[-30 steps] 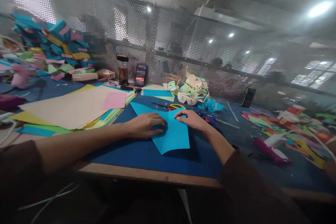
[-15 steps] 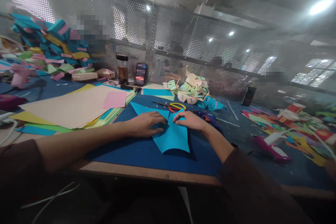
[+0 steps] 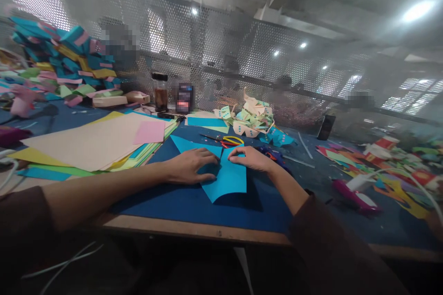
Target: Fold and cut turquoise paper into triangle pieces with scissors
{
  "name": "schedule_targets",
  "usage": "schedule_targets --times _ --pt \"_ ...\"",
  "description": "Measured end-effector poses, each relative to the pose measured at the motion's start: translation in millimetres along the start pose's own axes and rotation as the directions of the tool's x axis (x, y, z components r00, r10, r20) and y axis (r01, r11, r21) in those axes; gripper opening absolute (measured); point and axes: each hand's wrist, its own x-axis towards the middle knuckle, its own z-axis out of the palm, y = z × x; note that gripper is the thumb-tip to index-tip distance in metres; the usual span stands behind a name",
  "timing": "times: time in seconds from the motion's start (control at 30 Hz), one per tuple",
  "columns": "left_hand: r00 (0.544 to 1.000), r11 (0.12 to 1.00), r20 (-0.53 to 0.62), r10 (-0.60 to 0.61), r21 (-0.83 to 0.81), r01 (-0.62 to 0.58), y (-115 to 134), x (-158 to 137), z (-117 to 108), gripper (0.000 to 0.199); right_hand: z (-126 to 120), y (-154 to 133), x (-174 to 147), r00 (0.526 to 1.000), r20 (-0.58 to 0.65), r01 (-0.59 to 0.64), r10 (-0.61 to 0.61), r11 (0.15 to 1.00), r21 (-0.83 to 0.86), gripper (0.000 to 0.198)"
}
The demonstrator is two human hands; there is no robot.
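Note:
A sheet of bright blue paper (image 3: 230, 177) lies in front of me, with a slit or fold line running from its far edge between my hands. My left hand (image 3: 190, 166) rests flat on its left part, fingers stretched and thumb apart. My right hand (image 3: 247, 156) is closed at the right part, thumb and fingers pinching the paper beside the slit. The near right side of the sheet curves up and throws a shadow. Just beyond it lie scissors (image 3: 232, 141) with red and yellow handles.
A stack of coloured paper (image 3: 86, 143) covers the left of the blue table. Cut paper shapes with dots (image 3: 254, 117) are heaped behind the scissors. A lidded jar (image 3: 160, 94) and phones stand farther back. A magenta tool (image 3: 356, 197) and paper scraps lie to the right.
The near right edge of the blue paper has risen and curls more. My left thumb has shifted slightly; both hands otherwise stay in place.

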Motion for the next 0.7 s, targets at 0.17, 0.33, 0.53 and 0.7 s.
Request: schedule_targets --times 0.17,0.33,0.53,0.7 --pt "1.0 1.0 0.004 0.0 0.018 0.0 1.4 0.6 -0.9 0.038 -3.6 3.0 -4.0 0.993 0.099 0.058 -0.059 0.998 0.018 0.024" --pt "0.999 0.999 0.035 -0.021 0.028 0.02 0.8 1.8 -0.2 0.04 -4.5 0.5 -6.5 0.986 0.156 0.06 -0.063 0.998 0.024 0.018" --pt "0.999 0.999 0.038 -0.023 0.042 0.022 0.2 1.5 0.0 0.038 -5.7 2.7 -5.2 0.971 0.223 0.075 -0.081 0.997 0.036 0.017" --pt "0.997 0.999 0.064 -0.042 0.018 0.041 1.4 1.3 -1.4 0.041 -6.9 4.0 -5.3 0.977 0.199 0.067 -0.072 0.997 0.034 0.018"
